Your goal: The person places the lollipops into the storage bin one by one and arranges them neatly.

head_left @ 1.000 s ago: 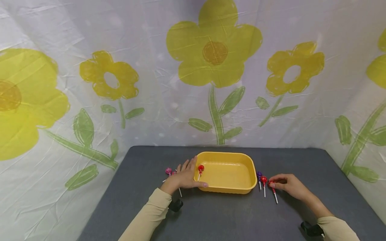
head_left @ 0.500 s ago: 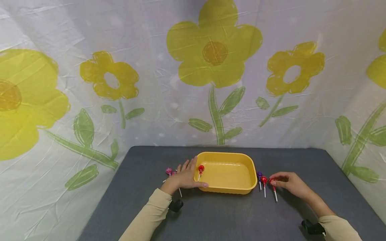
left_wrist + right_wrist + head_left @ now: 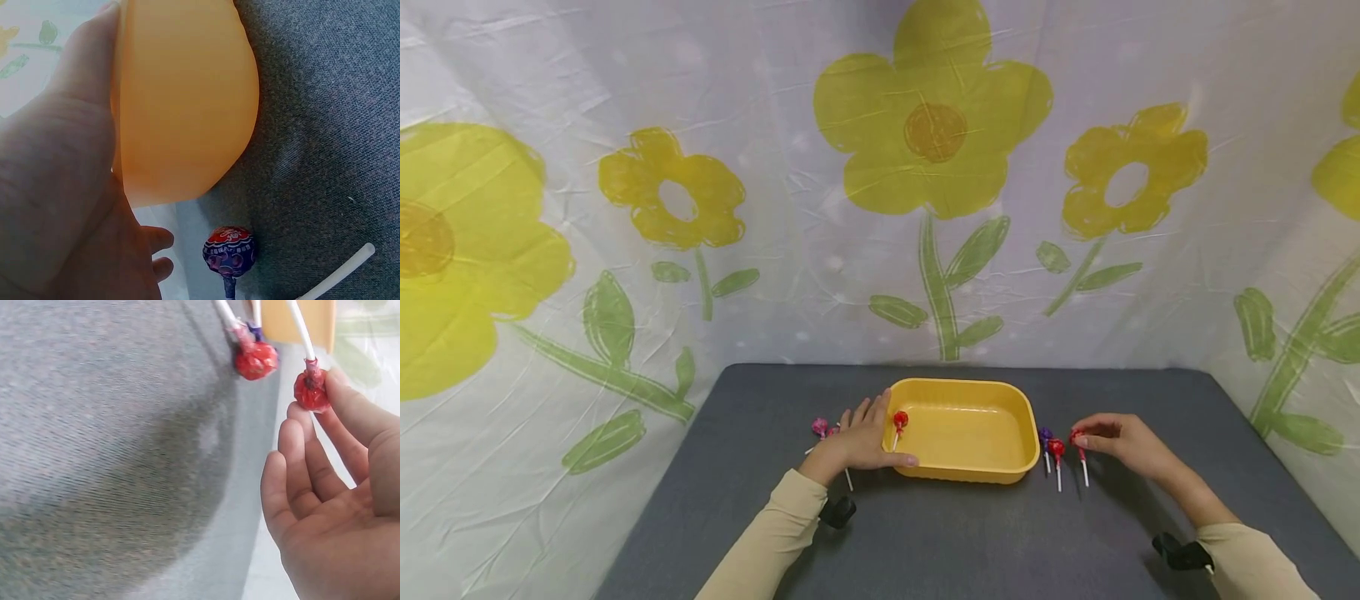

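Note:
My right hand (image 3: 1123, 440) pinches a red-wrapped lollipop (image 3: 311, 390) by its candy head between thumb and fingertips, its white stick free. In the head view this lollipop is held over the table, right of another red lollipop (image 3: 1057, 448) and a purple one (image 3: 1045, 435). My left hand (image 3: 861, 437) rests along the left rim of a yellow plastic tray (image 3: 973, 477), fingers stretched out and thumb at its front left corner. Inside the tray, at its left end, a red lollipop (image 3: 900, 419) leans with its stick downward.
Left of the tray, partly behind my left hand, lie lollipops with pink wrappers (image 3: 820, 427). The left wrist view shows a purple and red wrapped lollipop (image 3: 229, 251) beside the tray. A dark grey table (image 3: 970, 533) reaches back to a flower-printed curtain (image 3: 820, 275).
My right hand has lifted the red lollipop and shifted it slightly toward the back of the table. The left hand and the tray have stayed in place.

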`<state>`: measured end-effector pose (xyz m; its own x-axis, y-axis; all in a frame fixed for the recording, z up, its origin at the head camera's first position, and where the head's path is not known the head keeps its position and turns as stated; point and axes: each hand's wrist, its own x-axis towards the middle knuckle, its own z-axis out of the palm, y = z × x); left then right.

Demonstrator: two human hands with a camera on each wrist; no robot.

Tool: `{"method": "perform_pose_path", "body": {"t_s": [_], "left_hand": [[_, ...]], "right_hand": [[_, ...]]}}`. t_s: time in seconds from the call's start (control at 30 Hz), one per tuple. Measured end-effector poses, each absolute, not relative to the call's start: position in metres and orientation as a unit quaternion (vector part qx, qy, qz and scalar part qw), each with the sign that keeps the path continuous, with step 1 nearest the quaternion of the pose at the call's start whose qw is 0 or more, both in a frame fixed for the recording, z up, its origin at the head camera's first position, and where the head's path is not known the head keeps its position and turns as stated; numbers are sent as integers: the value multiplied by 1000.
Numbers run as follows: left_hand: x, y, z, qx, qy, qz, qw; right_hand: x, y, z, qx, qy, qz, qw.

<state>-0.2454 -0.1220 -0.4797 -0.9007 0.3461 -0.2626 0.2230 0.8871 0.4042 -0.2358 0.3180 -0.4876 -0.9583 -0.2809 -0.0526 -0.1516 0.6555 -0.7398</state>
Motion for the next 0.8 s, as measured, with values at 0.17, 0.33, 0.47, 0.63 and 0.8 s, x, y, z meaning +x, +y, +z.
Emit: {"method": "perform_pose_path", "body": {"t_s": [0.17, 0.33, 0.47, 0.63, 0.8], "left_hand": [[-245, -122, -480, 148, 957, 182, 169], [-246, -121, -481, 146, 958, 180, 167], [-246, -121, -481, 144, 959, 179, 166], [-246, -120, -481, 143, 958, 179, 170], [-246, -120, -481, 141, 958, 183, 170]], "right_hand": [[-239, 317, -480, -117, 910, -390, 79], [-244, 315, -471, -120, 906, -397, 81], [-250, 312, -463, -128, 902, -403, 85], [-258, 306, -454, -126, 899, -408, 98], [-269, 300, -447, -132, 893, -417, 111]]}}
